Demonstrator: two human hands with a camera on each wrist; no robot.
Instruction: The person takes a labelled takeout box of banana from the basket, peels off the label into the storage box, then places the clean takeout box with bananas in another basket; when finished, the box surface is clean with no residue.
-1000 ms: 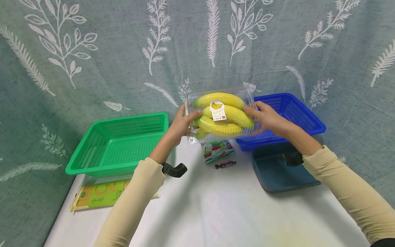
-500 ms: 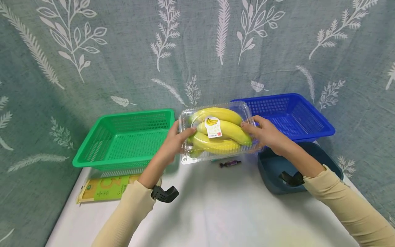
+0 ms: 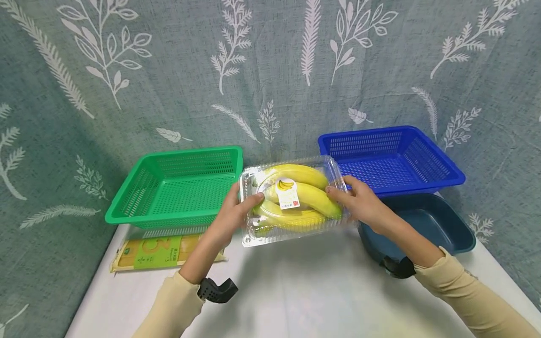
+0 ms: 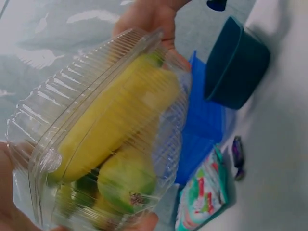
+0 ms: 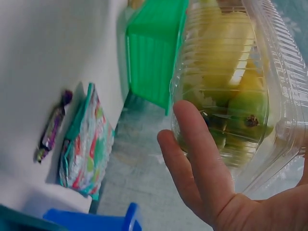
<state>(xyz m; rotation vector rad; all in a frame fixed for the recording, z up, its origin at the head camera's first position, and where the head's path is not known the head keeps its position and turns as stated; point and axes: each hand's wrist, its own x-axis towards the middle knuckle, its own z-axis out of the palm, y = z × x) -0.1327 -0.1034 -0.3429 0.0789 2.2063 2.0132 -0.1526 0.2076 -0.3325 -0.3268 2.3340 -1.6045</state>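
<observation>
A clear plastic clamshell box (image 3: 249,237) holds several yellow bananas (image 3: 302,174) with greenish ends and carries a white label on top. Raised over the table and slightly tilted, it is held at both ends. My left hand (image 3: 230,216) grips its left end, thumb on the lid; my right hand (image 3: 365,204) grips the right end the same way. In the right wrist view, two fingers (image 5: 204,149) of the right hand lie along the underside. Below the box are a wrapped candy (image 4: 237,156) and a colourful snack packet (image 4: 202,197), both hidden in the head view.
A green basket (image 3: 177,220) stands at the back left, a yellow-green noodle-like packet (image 3: 156,253) before it. At the back right is a blue basket (image 3: 456,178), with a dark teal bin (image 3: 465,246) in front. A patterned curtain (image 3: 270,56) hangs behind the table.
Both hands have brought the banana box lower and nearer to me, keeping their grip. It now covers the candy and snack packet in the head view. The head view has shifted slightly.
</observation>
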